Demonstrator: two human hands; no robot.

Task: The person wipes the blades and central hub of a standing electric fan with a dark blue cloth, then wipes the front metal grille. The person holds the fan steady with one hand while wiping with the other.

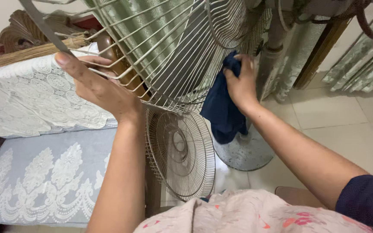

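One camera only, worn on the person's head, looking steeply down and forward past both forearms. It sits close: the wire fan guard [169, 51] fills the upper frame, the tiled floor [346, 112] lies below on the right (the person's lap edges the bottom).

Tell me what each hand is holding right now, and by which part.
The left hand grips the wire fan guard at its outer rim. The right hand clutches a bunched dark blue cloth at its upper end.
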